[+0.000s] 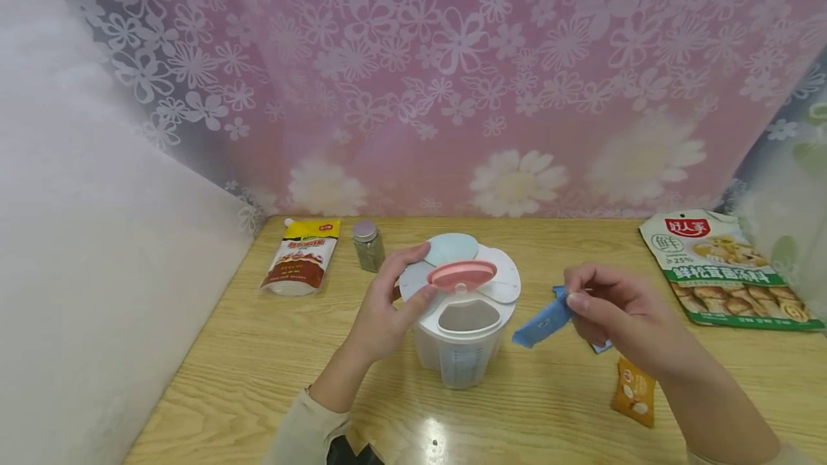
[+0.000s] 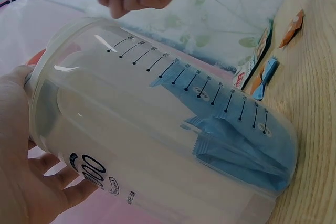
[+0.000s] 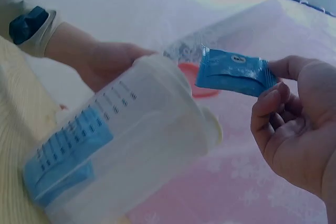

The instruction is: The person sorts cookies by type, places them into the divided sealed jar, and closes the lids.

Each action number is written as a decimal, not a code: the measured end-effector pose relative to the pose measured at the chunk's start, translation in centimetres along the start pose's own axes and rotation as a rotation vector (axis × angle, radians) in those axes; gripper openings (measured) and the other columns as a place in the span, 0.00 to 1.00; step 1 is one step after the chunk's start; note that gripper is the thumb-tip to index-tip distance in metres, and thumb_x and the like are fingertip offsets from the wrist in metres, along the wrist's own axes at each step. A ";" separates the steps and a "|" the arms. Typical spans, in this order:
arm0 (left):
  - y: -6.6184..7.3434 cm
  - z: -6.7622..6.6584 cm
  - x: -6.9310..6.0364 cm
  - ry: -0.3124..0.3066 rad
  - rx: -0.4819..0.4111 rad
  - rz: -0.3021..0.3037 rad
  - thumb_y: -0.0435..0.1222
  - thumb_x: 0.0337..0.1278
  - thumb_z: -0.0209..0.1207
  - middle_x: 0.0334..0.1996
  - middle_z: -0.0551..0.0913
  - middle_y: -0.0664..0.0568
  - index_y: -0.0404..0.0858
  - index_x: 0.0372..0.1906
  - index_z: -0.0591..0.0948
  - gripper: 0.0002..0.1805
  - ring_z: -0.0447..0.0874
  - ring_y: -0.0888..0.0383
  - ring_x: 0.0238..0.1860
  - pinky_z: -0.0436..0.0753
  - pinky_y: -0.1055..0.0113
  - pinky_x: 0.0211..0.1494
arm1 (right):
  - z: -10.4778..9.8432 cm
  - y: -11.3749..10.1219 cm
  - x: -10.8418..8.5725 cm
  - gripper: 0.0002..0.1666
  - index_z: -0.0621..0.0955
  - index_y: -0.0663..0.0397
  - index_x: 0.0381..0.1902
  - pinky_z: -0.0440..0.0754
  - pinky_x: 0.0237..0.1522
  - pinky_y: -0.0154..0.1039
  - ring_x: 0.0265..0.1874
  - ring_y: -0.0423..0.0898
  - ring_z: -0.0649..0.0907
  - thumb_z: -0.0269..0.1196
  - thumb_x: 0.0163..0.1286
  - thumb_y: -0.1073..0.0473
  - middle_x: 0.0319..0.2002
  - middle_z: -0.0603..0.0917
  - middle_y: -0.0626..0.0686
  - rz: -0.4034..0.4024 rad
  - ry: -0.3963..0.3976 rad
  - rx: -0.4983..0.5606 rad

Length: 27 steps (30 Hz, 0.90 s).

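A clear plastic container with a white segmented lid stands on the table. My left hand grips its rim from the left, the thumb beside a raised pink flap. One lid opening is uncovered at the front. Several blue packets lie inside at the bottom of one compartment. To the right of the opening, my right hand pinches one end of a small blue packet between thumb and fingers, apart from the container. Partly hidden beneath that hand is another blue packet on the table.
An orange packet lies near the right forearm. Farther right is a large mushroom-printed pouch. At the back left are a spouted pouch and a small jar with a purple lid. A flowered curtain hangs behind the table.
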<state>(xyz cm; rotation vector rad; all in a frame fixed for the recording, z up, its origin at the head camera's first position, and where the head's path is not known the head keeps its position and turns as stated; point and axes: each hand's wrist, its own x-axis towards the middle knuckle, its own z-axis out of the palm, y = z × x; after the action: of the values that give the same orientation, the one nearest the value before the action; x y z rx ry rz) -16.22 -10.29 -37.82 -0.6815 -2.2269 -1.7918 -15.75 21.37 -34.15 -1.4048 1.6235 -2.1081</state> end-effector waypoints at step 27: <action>-0.2 -0.2 -0.1 -0.010 0.015 -0.024 0.44 0.66 0.61 0.68 0.71 0.50 0.46 0.70 0.72 0.29 0.71 0.52 0.67 0.81 0.61 0.60 | 5.3 0.6 5.1 0.16 0.86 0.40 0.38 0.64 0.19 0.35 0.17 0.40 0.64 0.69 0.62 0.70 0.18 0.64 0.46 0.194 0.147 -0.638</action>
<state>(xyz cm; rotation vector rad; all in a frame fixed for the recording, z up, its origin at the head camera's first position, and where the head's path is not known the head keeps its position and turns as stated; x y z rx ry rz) -16.23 -10.51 -38.00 -0.6651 -2.2622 -1.7844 -14.98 14.47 -31.75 -1.1663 2.5245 -1.6861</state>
